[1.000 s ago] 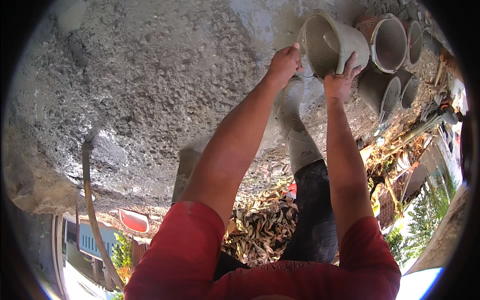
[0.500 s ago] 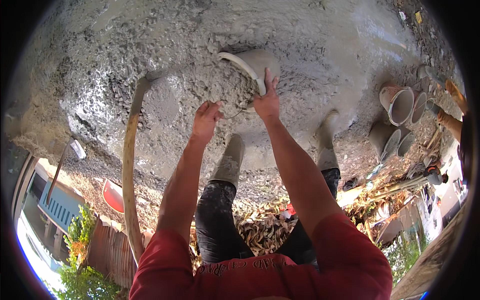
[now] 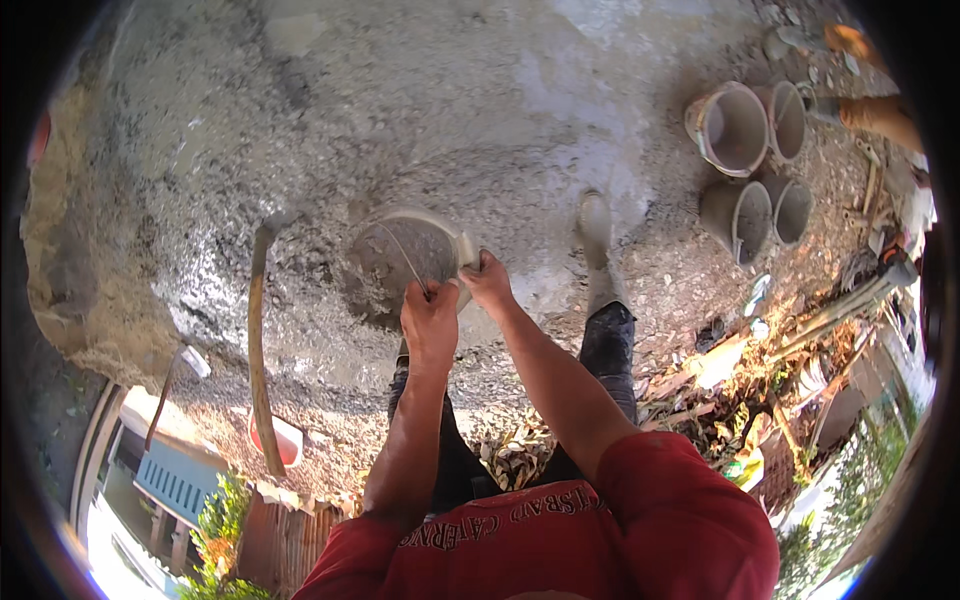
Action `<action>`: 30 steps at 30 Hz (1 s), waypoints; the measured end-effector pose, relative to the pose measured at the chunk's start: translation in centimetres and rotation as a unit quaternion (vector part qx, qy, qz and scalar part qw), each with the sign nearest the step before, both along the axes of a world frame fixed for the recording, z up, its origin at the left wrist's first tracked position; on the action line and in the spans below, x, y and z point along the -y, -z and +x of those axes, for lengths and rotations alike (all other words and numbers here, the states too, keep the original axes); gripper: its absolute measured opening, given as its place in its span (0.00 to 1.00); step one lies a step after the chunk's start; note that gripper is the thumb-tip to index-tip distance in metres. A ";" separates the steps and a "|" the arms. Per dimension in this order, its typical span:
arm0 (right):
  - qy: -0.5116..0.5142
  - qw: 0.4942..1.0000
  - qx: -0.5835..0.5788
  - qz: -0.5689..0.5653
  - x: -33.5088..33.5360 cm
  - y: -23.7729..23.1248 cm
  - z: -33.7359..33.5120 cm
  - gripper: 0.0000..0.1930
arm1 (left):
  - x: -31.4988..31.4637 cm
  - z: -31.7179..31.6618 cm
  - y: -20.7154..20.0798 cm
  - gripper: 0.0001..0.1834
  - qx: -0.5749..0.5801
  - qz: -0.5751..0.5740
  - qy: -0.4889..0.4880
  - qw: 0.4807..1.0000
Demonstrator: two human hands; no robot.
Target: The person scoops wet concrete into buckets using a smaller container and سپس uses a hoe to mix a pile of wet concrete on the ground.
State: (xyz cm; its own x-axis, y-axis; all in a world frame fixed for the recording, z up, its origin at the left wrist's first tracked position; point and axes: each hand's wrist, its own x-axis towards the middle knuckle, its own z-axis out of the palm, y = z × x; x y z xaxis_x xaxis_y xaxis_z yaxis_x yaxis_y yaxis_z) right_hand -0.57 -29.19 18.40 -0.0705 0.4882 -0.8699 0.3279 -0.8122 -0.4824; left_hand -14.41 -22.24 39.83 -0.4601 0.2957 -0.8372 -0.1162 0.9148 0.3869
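A mud-coated bucket [image 3: 467,250] stands low in front of me with wet grey concrete inside it. My left hand [image 3: 430,322] is closed around its thin wire handle [image 3: 403,253], which rises over the opening. On the bucket's right side, my right hand [image 3: 487,281] grips the rim with bent fingers. Wet concrete mix [image 3: 310,150] spreads around and beyond the bucket, and the bucket's lower part is hard to make out.
Left of me, a long wooden tool handle [image 3: 257,340] leans, its head sunk in the mix. Several dirty buckets [image 3: 692,120] lie at the right, near another person's foot [image 3: 880,118]. My muddy right boot [image 3: 597,240] stands in the concrete. A red-and-white container [image 3: 287,440] sits behind the handle.
The bucket has gone from tipped over in the mix to more upright, nearer me, with concrete showing inside. My left hand has raised the wire handle; my right hand stays at the rim.
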 end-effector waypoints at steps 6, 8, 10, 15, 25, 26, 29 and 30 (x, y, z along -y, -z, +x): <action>0.009 0.986 0.123 0.109 -10.6 -10.7 20.8 0.16 | -9.3 16.3 -2.0 0.17 0.092 0.076 0.035 0.992; 0.012 0.969 0.207 0.133 -16.5 -15.4 27.8 0.17 | -13.6 22.6 -1.6 0.17 0.165 0.106 0.042 0.980; 0.053 0.949 0.272 0.154 -21.2 -18.1 36.4 0.17 | -18.1 30.4 -1.5 0.17 0.214 0.126 0.088 0.965; 0.011 0.880 0.404 0.249 -33.5 -21.4 50.0 0.12 | -29.3 45.5 3.4 0.19 0.209 0.242 0.120 0.940; -0.298 0.726 0.477 0.395 -47.5 -16.5 53.5 0.08 | -35.5 54.7 17.5 0.31 0.407 0.092 -0.096 0.904; -0.326 0.720 0.463 0.401 -47.7 -16.0 53.7 0.08 | -35.3 55.1 18.3 0.33 0.437 0.091 -0.107 0.889; -0.385 0.702 0.441 0.405 -46.9 -15.1 51.8 0.08 | -35.2 55.9 19.7 0.30 0.455 0.102 -0.124 0.876; -0.412 0.683 0.448 0.403 -46.8 -15.3 51.3 0.07 | -35.7 56.1 19.4 0.28 0.466 0.105 -0.105 0.872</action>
State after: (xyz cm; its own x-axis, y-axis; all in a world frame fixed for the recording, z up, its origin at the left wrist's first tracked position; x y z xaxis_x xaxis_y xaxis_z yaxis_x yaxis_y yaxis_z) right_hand 50.74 17.60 33.66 -0.2256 0.9501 -0.2156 0.9709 0.2375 0.0303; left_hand 41.74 13.43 20.40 0.3280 0.4788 -0.8143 -0.6267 0.7553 0.1917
